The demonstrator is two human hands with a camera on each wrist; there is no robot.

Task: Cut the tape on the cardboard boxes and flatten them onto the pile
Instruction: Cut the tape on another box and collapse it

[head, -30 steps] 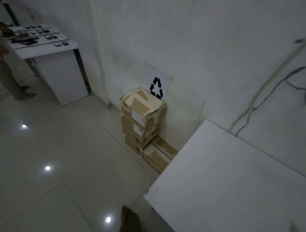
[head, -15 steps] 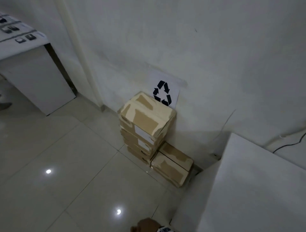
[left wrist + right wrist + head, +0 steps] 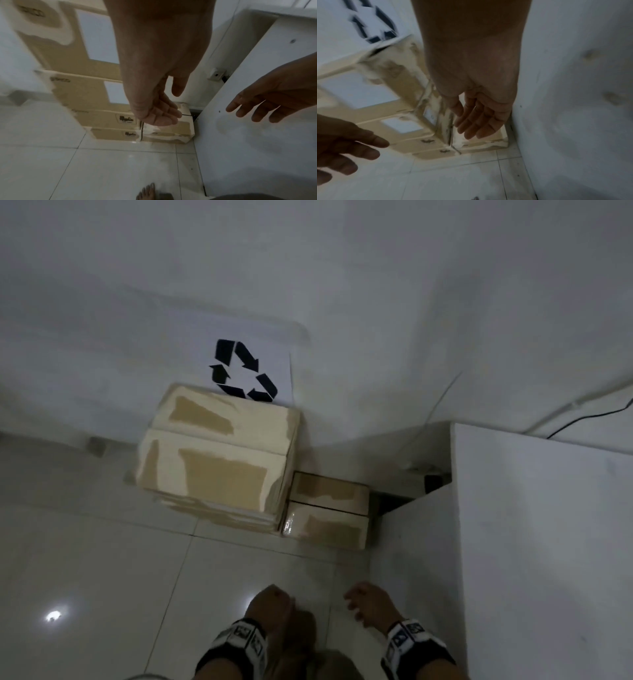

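On pale floor tiles [image 3: 102, 559], stacked cardboard boxes [image 3: 212, 467]; left grip [image 3: 274, 607], right grip [image 3: 370, 604] released.

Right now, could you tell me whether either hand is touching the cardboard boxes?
Apart. The head view shows the left hand and right hand over bare floor, well short of the stacked boxes.

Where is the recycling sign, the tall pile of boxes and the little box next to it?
recycling sign [image 3: 244, 374], head view, middle of the black arrows.
tall pile of boxes [image 3: 219, 453], head view, top face.
little box [image 3: 325, 510], head view, top face.
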